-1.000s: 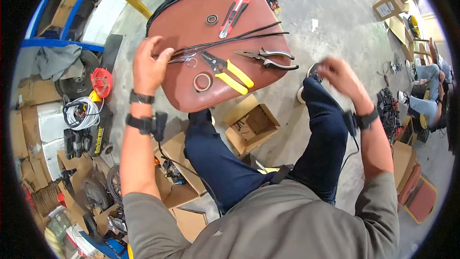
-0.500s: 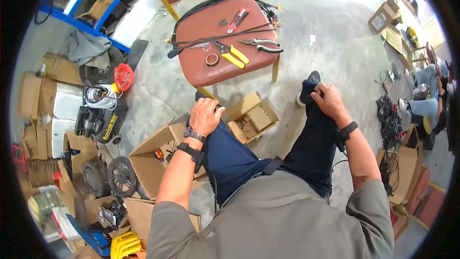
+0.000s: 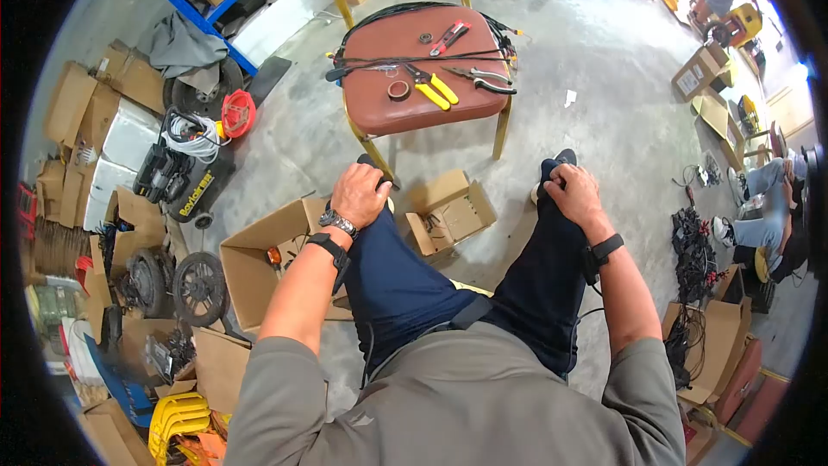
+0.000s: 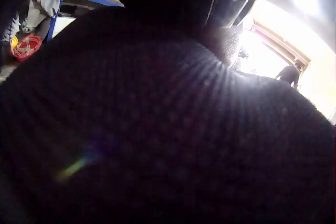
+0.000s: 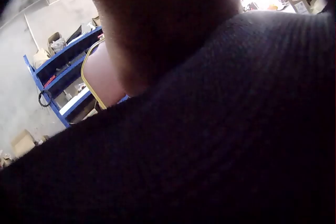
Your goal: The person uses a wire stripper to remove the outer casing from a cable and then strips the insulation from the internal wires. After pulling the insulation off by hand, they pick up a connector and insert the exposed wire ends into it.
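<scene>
My left hand (image 3: 359, 196) rests on the left knee of the dark blue trousers (image 3: 405, 280), fingers relaxed. On the other knee lies my right hand (image 3: 576, 196), holding nothing. Trouser cloth fills most of both wrist views. Beyond the knees stands a chair with a red-brown seat (image 3: 388, 121). On it are yellow-handled wire strippers (image 3: 431, 88), long-nose pliers (image 3: 483, 78), a red utility knife (image 3: 450, 37), a roll of tape (image 3: 398, 91), a small black ring (image 3: 425, 38) and black cables (image 3: 423, 59) laid across the seat.
Between the feet sits an open cardboard box (image 3: 453, 211) with small pieces inside. A larger box (image 3: 259, 250) stands beside the left leg. Wheels (image 3: 200, 290), a compressor (image 3: 185, 190) and a red plastic piece (image 3: 239, 113) line the left. Another person (image 3: 768, 216) sits at right.
Both hands have come back onto the knees, the left one from the cables on the seat. The head view has shifted, so the chair appears farther off. Tools and cables stay on the seat.
</scene>
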Available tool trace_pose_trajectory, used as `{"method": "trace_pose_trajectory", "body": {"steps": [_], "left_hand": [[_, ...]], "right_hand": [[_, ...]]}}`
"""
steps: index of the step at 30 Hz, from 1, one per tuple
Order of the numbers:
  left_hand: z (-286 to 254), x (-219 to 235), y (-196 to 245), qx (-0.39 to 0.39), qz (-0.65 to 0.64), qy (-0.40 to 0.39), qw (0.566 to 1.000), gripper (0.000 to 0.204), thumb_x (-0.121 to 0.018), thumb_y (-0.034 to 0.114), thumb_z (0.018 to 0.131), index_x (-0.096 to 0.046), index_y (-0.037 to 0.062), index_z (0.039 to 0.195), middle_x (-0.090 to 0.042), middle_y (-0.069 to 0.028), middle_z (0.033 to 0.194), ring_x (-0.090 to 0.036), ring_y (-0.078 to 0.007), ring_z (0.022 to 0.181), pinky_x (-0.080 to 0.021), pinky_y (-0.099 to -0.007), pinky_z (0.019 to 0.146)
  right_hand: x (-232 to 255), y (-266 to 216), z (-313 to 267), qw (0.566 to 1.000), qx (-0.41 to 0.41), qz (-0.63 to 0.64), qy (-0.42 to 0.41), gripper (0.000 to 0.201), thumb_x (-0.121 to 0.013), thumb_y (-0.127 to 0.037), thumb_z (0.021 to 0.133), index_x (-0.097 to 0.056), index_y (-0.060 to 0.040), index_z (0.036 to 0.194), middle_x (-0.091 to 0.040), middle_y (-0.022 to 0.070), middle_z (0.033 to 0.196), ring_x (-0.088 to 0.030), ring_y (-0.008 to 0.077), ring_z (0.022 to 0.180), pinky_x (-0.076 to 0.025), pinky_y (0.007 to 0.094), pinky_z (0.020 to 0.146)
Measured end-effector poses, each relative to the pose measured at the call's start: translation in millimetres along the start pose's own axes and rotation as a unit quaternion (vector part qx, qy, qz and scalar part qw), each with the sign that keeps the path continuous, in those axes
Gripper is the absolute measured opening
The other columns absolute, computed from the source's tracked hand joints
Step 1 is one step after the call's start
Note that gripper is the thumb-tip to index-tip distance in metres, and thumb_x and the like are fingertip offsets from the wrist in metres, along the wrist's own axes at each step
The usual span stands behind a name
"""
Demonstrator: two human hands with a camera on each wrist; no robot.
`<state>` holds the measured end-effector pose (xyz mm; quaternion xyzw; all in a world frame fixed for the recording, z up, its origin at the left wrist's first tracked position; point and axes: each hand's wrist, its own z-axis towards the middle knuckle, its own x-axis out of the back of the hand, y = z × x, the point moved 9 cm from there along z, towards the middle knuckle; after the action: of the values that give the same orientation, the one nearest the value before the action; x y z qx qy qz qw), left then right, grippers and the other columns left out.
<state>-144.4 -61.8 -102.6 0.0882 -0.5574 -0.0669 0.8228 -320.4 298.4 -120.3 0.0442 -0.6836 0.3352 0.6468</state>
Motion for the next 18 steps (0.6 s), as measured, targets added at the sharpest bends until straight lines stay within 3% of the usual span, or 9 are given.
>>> {"method": "trace_pose_trajectory", "body": {"steps": [6,9,14,18], "left_hand": [[-9,7,-1,0.006,0.003,0.011,1.0,0.017,-0.073,0.022,0.08,-0.067,0.0062,0.084,-0.063,-0.0095,0.086,-0.06,-0.0302,0.091,-0.051,-0.0429,0.082],[-13,6,-8,0.019,-0.01,0.025,0.999,0.017,-0.072,0.022,0.081,-0.068,0.0064,0.084,-0.064,-0.0093,0.087,-0.06,-0.0299,0.092,-0.052,-0.0435,0.081],[-13,9,-11,0.028,-0.01,0.021,0.999,0.017,-0.072,0.023,0.08,-0.066,0.0069,0.082,-0.064,-0.009,0.086,-0.06,-0.0297,0.091,-0.052,-0.0442,0.078],[-15,11,-13,0.017,-0.015,0.018,1.0,0.016,-0.072,0.021,0.08,-0.066,0.0064,0.082,-0.064,-0.0093,0.085,-0.06,-0.0303,0.089,-0.052,-0.044,0.078]], "right_hand": [[8,-1,-13,1.0,0.016,-0.003,0.011,0.02,-0.072,-0.027,0.082,-0.069,-0.01,0.092,-0.07,0.0113,0.088,-0.064,0.0344,0.093,-0.05,0.0447,0.082],[13,2,-18,0.998,-0.02,0.053,-0.028,0.023,-0.072,-0.026,0.081,-0.071,-0.009,0.096,-0.071,0.0131,0.09,-0.065,0.0345,0.092,-0.051,0.0444,0.083],[4,1,-12,0.985,-0.07,0.114,-0.109,0.023,-0.072,-0.022,0.084,-0.07,-0.0015,0.095,-0.071,0.0152,0.083,-0.069,0.0301,0.081,-0.053,0.0388,0.074],[-8,-33,21,0.985,-0.022,0.136,-0.1,0.023,-0.07,-0.021,0.086,-0.069,-0.0004,0.095,-0.07,0.0186,0.083,-0.069,0.0311,0.082,-0.053,0.0395,0.075]]}}
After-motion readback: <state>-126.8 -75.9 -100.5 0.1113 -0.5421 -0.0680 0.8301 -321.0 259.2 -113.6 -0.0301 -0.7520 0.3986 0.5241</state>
